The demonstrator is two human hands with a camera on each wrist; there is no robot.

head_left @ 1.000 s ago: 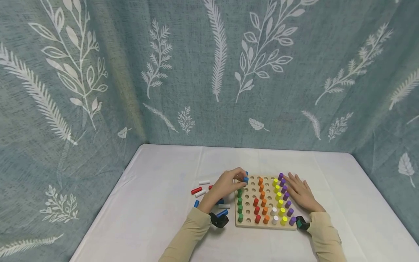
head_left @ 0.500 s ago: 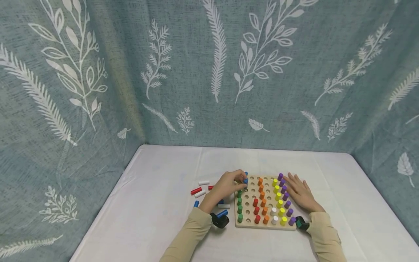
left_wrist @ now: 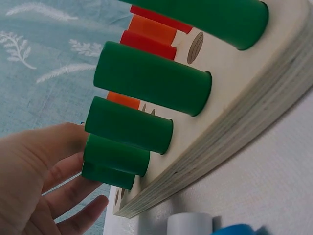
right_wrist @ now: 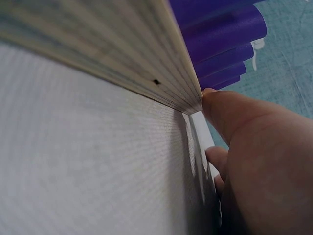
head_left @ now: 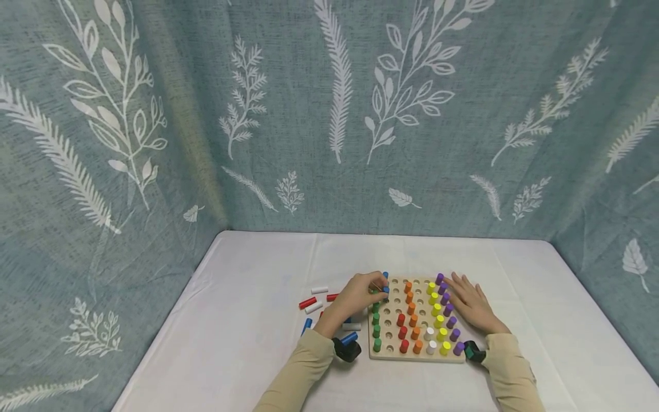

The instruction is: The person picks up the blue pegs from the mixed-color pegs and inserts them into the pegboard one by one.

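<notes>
My left hand (head_left: 355, 297) pinches a blue peg (head_left: 385, 290) upright at the back left of the wooden pegboard (head_left: 412, 359). Just behind it stands another blue peg (head_left: 385, 275). In the left wrist view, green pegs (left_wrist: 151, 78) line the board's left edge and hide the fingertips of the left hand (left_wrist: 44, 171) and what they pinch. My right hand (head_left: 472, 303) lies with straight fingers along the board's right side, beside the purple pegs (head_left: 451, 323). The right wrist view has the thumb (right_wrist: 230, 110) against the board's edge (right_wrist: 156, 73).
Left of the board lie loose pegs: white (head_left: 320, 290), red (head_left: 308, 303) and blue (head_left: 307, 325) among them. Red, orange, white and yellow pegs (head_left: 440, 322) stand in columns, with bare holes between. A white cloth (head_left: 206, 355) covers the table; a patterned curtain (head_left: 309, 114) hangs behind.
The blue peg in my left hand has gone down a little towards the board, the fingers moving with it. My right hand stays in place. The head view has tilted slightly.
</notes>
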